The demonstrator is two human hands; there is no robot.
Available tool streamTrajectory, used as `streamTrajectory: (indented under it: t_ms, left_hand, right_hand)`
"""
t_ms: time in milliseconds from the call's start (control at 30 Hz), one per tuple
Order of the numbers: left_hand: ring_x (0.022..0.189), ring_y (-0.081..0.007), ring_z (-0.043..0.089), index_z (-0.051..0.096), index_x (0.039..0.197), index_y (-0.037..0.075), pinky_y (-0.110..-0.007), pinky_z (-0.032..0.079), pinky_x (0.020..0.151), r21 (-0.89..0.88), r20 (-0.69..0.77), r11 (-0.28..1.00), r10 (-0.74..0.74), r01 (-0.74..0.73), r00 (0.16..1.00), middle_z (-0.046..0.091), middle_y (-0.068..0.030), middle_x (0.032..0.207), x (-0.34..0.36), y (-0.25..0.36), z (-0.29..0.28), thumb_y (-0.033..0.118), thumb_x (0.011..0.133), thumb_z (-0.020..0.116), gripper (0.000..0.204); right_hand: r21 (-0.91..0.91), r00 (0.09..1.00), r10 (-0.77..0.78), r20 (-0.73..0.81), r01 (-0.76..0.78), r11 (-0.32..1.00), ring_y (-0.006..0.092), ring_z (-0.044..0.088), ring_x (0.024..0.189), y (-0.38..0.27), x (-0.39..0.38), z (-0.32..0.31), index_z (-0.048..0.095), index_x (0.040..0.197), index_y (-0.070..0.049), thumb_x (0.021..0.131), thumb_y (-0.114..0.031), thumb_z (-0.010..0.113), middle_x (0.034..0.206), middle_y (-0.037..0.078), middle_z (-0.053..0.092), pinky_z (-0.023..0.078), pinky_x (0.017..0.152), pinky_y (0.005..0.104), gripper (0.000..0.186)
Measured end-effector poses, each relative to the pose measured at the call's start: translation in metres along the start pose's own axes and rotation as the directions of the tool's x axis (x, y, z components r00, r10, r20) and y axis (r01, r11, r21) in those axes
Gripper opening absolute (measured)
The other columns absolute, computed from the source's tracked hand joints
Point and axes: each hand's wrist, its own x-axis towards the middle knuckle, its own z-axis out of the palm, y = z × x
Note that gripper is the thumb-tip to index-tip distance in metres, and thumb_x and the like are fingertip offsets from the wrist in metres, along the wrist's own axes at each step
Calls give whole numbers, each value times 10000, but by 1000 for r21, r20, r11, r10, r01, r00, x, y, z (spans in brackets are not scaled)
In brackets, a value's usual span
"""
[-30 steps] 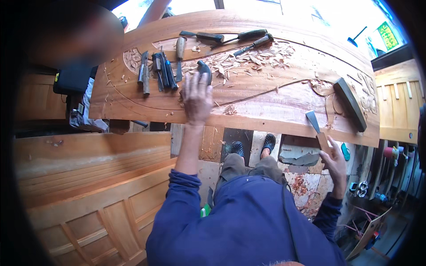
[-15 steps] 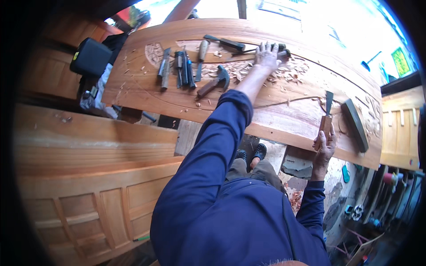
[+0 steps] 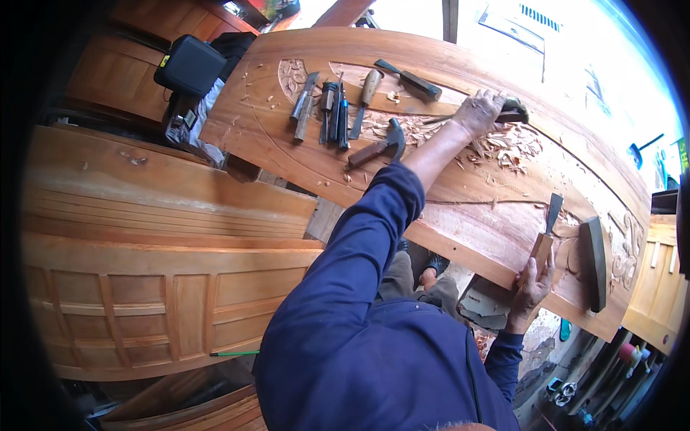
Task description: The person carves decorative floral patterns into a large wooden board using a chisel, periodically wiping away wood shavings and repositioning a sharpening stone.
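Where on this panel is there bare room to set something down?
Bare: panel between left sleeve and the chisel in the right hand, plus the far edge. Crowded: the tool cluster, hammer, and shavings near the left hand.

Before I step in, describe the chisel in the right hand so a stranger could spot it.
Start with the large carved wooden panel. Near its right end, the right hand holds the chisel by its brown wooden handle, blade pointing toward the far edge. Unlike the thick dark block beside it, it has a slim blade.
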Motion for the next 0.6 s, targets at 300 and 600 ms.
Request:
streamTrajectory:
  t_ms: [300, 600]
  left_hand:
    - [831, -330, 756, 667, 1211, 33, -480, 624, 754, -121, -234, 961, -271, 249, 934, 737, -171, 903, -19, -139, -138, 299, 913, 794, 420]
    - [1062, -375, 758, 745, 1142, 61, -476, 581, 928, 72, 49, 620, -784, 781, 619, 786, -209, 1102, -49, -381, -194, 565, 862, 791, 578]
  right_hand:
    - [1, 996, 47, -76, -47, 999, 52, 544, 681, 7, 1, 3, 456, 1613, -100, 1061, -108, 648, 1134, 17, 628, 460, 559, 209, 584]
    - [-85, 979, 21, -205, -39, 996, 51, 518, 641, 4, 10, 28, 477, 1592, -66, 1047, -139, 667, 925, -18, 576, 435, 532, 207, 582]
